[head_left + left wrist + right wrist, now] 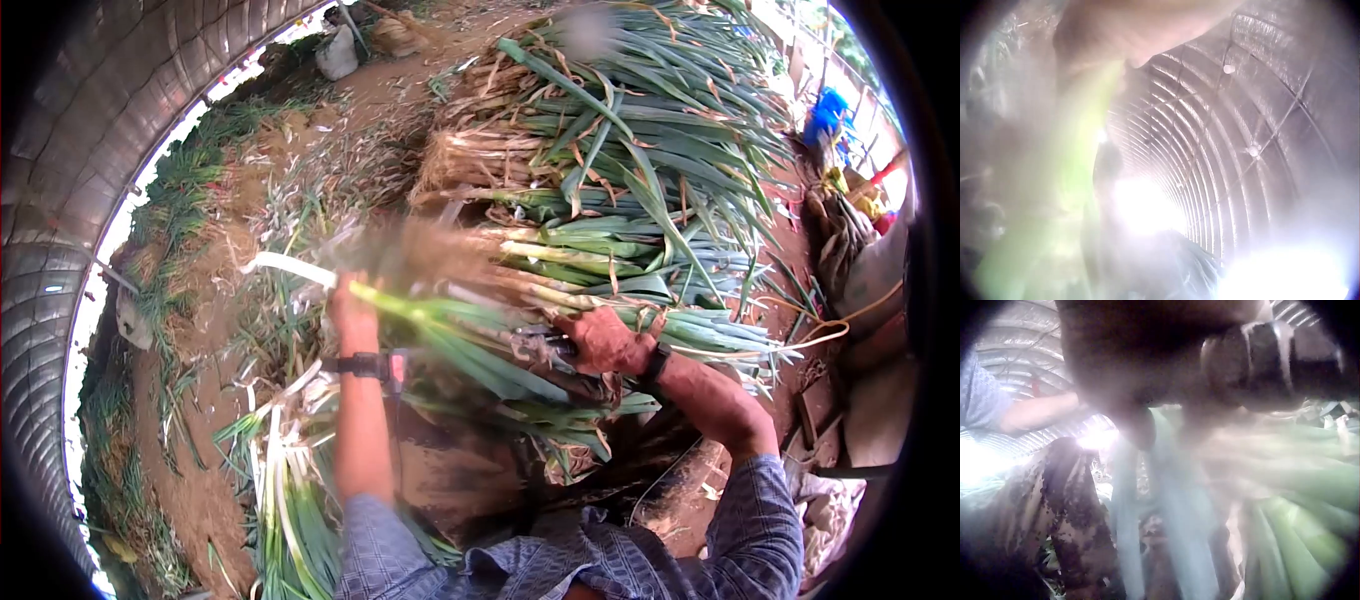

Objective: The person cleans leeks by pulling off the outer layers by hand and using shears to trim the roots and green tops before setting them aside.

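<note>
My left hand point(355, 310) grips a leek point(290, 265) around its stalk, with the white root end sticking out to the left and the green leaves running right. In the left wrist view the pale green stalk point(1085, 137) is blurred below the hand. My right hand point(605, 340) has its fingers curled at the leafy end, beside brown withered leaves and a small dark, shiny thing whose kind I cannot tell. Bluish-green leaves point(1179, 506) hang from under the thumb in the right wrist view. A brown blur overlaps the stalk between the hands.
A big heap of untrimmed leeks point(620, 150) lies ahead and right, roots leftward. Cleaned leeks point(295, 510) with white stalks lie at lower left. Leaf scraps point(320, 190) litter the soil. A ribbed tunnel cover point(60, 200) curves along the left; sacks point(880, 300) stand at right.
</note>
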Demonstrator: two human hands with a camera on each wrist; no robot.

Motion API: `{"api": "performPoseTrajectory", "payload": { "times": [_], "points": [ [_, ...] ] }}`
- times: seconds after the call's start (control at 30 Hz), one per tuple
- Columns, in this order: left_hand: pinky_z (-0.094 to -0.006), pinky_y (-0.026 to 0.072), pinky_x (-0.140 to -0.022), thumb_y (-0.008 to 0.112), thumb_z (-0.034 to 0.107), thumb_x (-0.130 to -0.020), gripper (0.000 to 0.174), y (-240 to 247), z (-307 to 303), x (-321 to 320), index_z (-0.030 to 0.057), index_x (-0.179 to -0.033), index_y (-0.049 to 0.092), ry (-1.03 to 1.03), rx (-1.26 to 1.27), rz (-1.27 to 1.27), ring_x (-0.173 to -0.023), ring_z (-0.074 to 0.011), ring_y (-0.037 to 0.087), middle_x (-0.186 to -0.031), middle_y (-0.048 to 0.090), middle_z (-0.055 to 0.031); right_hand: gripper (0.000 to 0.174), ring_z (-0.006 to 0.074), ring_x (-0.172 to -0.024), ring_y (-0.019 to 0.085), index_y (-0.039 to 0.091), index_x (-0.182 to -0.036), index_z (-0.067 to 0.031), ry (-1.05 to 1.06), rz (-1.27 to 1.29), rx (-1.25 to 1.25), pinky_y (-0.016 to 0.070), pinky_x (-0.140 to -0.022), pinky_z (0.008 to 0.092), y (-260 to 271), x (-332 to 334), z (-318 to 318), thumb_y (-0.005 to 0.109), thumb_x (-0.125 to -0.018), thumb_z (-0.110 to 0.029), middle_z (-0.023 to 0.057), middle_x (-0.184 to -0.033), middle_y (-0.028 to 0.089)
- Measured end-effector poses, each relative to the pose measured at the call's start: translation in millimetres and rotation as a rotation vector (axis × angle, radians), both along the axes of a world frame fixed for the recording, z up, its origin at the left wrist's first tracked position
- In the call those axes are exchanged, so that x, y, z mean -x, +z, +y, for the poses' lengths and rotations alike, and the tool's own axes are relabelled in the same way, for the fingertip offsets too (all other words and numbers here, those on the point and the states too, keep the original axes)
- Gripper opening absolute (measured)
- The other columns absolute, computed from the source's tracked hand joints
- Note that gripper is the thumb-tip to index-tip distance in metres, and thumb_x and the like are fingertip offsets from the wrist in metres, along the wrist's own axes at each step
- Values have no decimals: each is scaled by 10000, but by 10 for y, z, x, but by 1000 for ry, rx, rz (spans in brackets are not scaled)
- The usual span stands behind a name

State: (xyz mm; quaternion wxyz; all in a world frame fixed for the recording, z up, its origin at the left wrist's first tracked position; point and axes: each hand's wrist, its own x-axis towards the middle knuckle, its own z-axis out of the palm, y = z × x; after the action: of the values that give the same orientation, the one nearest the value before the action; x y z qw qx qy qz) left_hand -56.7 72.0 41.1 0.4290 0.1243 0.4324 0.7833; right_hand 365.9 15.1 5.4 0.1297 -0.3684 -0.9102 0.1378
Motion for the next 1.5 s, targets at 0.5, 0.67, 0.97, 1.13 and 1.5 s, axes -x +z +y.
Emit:
{"api": "performPoseTrajectory", "payload": {
  "times": [0.5, 0.67, 0.97, 1.13, 1.5],
  "points": [
    [-654, 536, -824, 700, 241, -922, 237, -217, 217, -511, 136, -1090, 570, -134, 72, -33, -1060, -212, 548, -1126, 517, -22, 373, 406, -740, 644, 669, -1075, -75, 5, -4, 158, 516, -676, 484, 329, -152, -20, 677, -719, -186, 191, -793, 671],
    [-664, 531, -833, 688, 236, -931, 300, -462, 276, -270, 130, -1168, 538, -94, 108, -49, -1187, -237, 511, -1211, 490, -40, 325, 362, -715, 659, 651, -1082, -55, -5, -55, 55, 512, -600, 469, 327, -194, -109, 648, -773, -158, 172, -781, 662],
    [-735, 453, -903, 631, 139, -936, 506, -663, 285, -230, -31, -1354, 402, 2, 127, -31, -1256, -395, 471, -1348, 446, -225, 761, 355, -777, 674, 364, -1440, -34, -52, -186, 90, 535, -640, 475, 240, -19, -151, 669, -773, -235, 159, -866, 683],
    [-689, 518, -787, 682, 218, -934, 276, -1048, 556, -59, 134, -1151, 535, -151, 132, -140, -1090, -227, 521, -1171, 509, -30, 606, 364, -755, 666, 557, -1268, -32, -19, -50, 110, 533, -654, 467, 141, 2, -12, 709, -732, -269, 176, -835, 677],
    [-547, 594, -764, 635, 280, -972, 202, -755, 406, -1305, 114, -1070, 577, -360, 22, -54, -862, -222, 639, -1011, 615, -62, 473, 343, -736, 678, 654, -1244, -90, -67, 370, 233, 544, -713, 459, -138, 135, 293, 660, -840, -336, 196, -958, 711]
  ]
}}
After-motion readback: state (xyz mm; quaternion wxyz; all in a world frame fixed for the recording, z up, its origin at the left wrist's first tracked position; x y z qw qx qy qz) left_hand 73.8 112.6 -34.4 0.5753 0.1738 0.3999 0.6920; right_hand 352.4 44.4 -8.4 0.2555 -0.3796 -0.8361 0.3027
